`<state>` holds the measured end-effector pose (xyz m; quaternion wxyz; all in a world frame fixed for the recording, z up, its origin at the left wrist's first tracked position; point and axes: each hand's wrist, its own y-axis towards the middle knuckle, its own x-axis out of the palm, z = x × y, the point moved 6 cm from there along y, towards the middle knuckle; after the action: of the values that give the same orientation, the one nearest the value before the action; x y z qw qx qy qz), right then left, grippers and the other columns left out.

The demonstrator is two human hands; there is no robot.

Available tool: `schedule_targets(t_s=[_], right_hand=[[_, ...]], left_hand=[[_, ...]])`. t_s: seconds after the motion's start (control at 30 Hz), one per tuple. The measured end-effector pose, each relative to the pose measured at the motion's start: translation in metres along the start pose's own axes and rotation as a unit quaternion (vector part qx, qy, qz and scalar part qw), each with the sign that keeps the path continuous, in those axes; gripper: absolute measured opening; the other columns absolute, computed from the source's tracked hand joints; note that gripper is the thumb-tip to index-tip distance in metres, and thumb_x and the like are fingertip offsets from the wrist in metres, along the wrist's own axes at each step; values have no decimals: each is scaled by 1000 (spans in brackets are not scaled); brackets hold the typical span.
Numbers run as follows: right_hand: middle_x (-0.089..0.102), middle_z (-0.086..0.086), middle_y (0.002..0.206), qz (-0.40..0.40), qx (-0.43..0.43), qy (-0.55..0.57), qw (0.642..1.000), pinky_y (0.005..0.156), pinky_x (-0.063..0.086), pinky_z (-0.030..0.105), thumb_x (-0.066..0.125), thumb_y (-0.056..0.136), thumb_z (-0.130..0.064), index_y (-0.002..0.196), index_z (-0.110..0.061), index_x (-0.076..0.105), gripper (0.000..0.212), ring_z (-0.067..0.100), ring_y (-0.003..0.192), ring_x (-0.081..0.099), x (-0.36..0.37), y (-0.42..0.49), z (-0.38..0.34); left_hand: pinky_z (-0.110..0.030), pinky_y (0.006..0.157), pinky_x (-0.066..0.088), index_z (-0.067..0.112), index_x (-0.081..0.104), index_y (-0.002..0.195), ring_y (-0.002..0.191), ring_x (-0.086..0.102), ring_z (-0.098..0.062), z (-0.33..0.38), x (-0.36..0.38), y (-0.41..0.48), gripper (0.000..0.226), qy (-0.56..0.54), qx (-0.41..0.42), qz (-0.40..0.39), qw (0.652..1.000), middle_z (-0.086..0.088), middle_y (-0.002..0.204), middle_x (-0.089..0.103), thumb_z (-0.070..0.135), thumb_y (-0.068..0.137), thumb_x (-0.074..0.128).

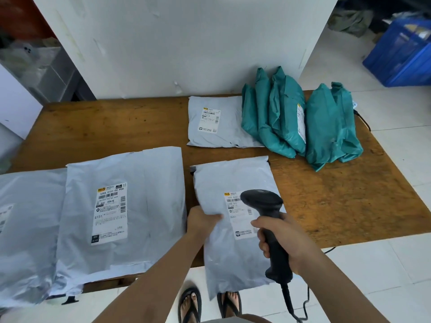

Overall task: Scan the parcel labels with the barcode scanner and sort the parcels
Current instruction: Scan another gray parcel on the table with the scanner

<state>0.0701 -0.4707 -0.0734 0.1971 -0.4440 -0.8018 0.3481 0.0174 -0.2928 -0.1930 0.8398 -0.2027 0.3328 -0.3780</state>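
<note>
A grey parcel with a white label lies at the table's front edge, its near end hanging over. My left hand grips its left edge. My right hand holds a black barcode scanner by the handle, its head just above the label. Two larger grey parcels lie to the left: one labelled, one at the far left. A smaller grey parcel lies at the back, beside several green parcels.
The wooden table stands against a white wall. A blue crate sits on the tiled floor at the back right. The scanner's cable hangs down past the table's front edge, near my sandalled feet.
</note>
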Motion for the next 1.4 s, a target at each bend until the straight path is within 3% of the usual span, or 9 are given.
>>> schedule_targets(t_s=[0.1,0.3,0.47,0.6,0.67,0.77,0.9,1.2,1.4], right_hand=[[49,11,54,6,-4,33,999,42,35,24,64,82,-4,85,-5,51,13,20,39,41,-4,-7,-5],[50,10,52,-25,-36,22,999,39,36,24,64,83,-7,76,-6,49,17,19,39,42,10,-20,-24],[49,9,50,-71,-45,-14,996,38,37,23,64,84,-6,70,-5,50,20,19,38,42,41,-22,-27],[48,9,48,-101,-35,-55,993,38,38,25,64,85,-8,68,-3,50,23,19,37,41,62,-20,-21],[48,9,46,-106,-35,-68,991,39,37,25,64,85,-7,67,-3,50,24,19,37,41,69,-20,-20],[48,9,45,-105,-34,-75,991,40,37,25,64,85,-7,68,-3,49,23,19,36,41,74,-19,-20],[50,9,48,-88,-40,-75,993,40,37,24,65,84,-6,73,-3,50,19,19,37,42,75,-17,-22],[50,10,52,-71,-34,-59,995,41,36,24,66,84,-5,79,-2,53,14,19,38,42,79,-9,-20],[50,10,52,-39,-56,-45,997,42,38,25,67,84,-7,75,-2,53,17,18,39,43,52,6,-43]], left_hand=[[-11,52,45,5,68,86,69,59,-13,32,-13,-11,5,-116,96,-17,988,0,74,65,4,82,67],[-30,76,58,14,62,109,85,70,-14,90,-123,-40,30,-266,196,27,943,1,96,72,0,83,66],[-32,73,53,15,62,107,75,68,-9,40,-259,-43,36,-138,171,114,969,6,88,72,0,77,73],[-51,104,33,3,20,145,125,41,-46,-21,-298,-29,81,96,14,343,934,-31,141,36,11,82,70],[-55,111,22,4,12,149,137,22,-48,-24,-282,-36,78,127,63,397,907,-31,151,17,23,89,58],[-56,114,7,18,8,152,146,1,-39,-23,-216,-26,83,282,142,279,907,-23,158,1,61,83,22],[-61,112,-4,36,-5,150,147,-10,-32,-34,-181,2,86,421,121,195,878,-8,160,-12,73,72,-7],[-61,113,-3,33,-2,151,147,-11,-32,-23,-191,12,74,361,109,178,909,-8,160,-11,65,89,26],[-40,116,16,17,33,143,144,23,-25,100,-169,8,62,147,305,259,905,-8,155,26,44,89,45]])
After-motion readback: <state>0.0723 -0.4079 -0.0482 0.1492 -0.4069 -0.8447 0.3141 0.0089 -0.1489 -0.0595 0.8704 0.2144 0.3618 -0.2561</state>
